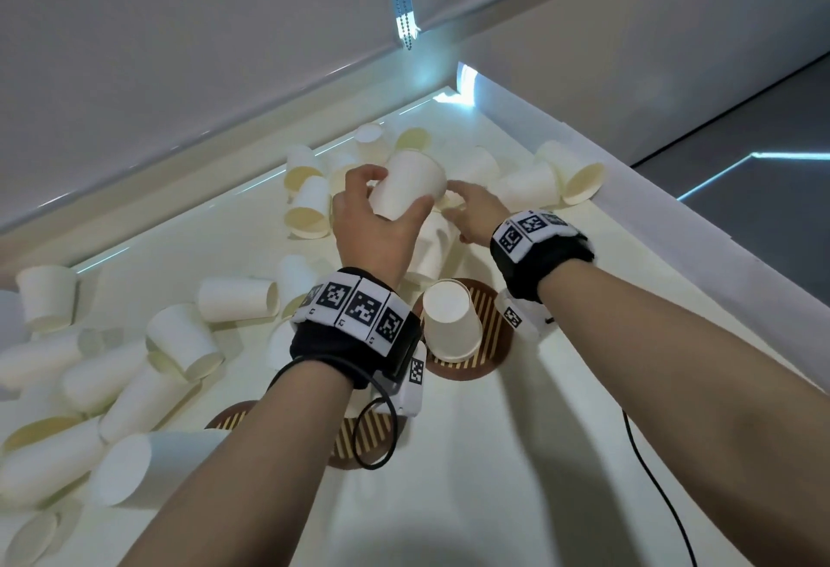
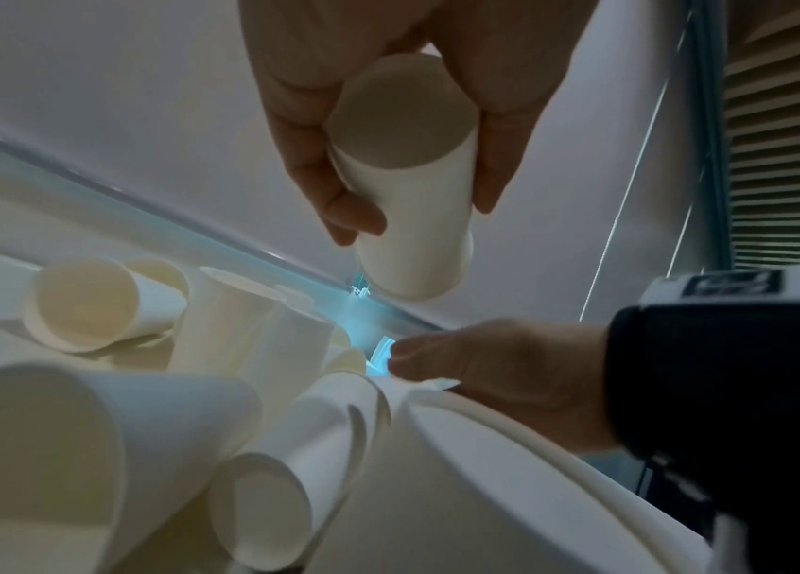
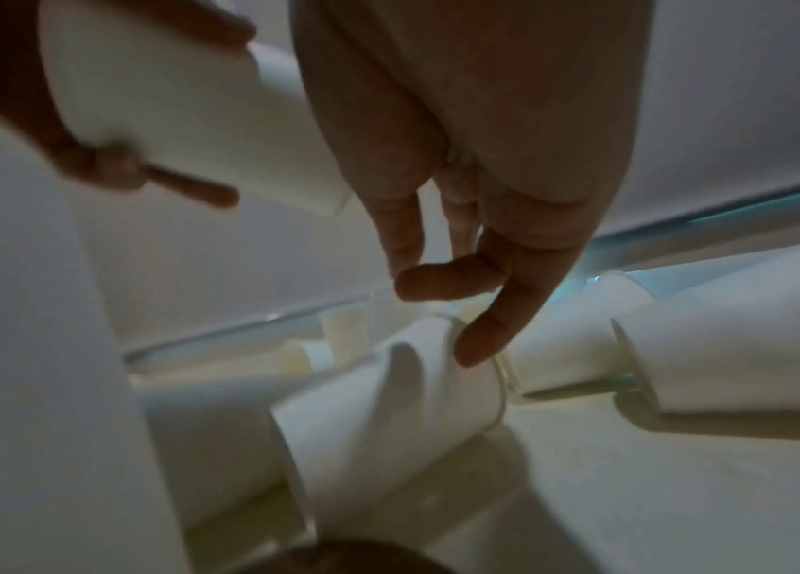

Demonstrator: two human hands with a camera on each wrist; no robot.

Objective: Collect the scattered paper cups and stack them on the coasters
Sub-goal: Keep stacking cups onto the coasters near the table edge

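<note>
My left hand point(image 1: 393, 197) grips a white paper cup point(image 1: 413, 180) by its side, lifted above the pile with its base pointing away from me; the left wrist view shows the same cup point(image 2: 413, 240). My right hand point(image 1: 467, 207) hovers just right of it, fingers relaxed and holding nothing. In the right wrist view the right hand point(image 3: 442, 318) has its index tip at the rim of a cup lying on its side point(image 3: 388, 419). One cup point(image 1: 449, 324) stands upside down on a striped brown coaster point(image 1: 489, 324). A second coaster point(image 1: 364, 436) lies partly under my left forearm.
Several loose cups lie on the cream table point(image 1: 516, 454), in a heap at the left point(image 1: 134, 387) and a cluster near the back wall point(image 1: 539, 185). A column of nested cups point(image 1: 433, 247) shows behind my left wrist. The table's right edge point(image 1: 673, 225) drops to dark floor.
</note>
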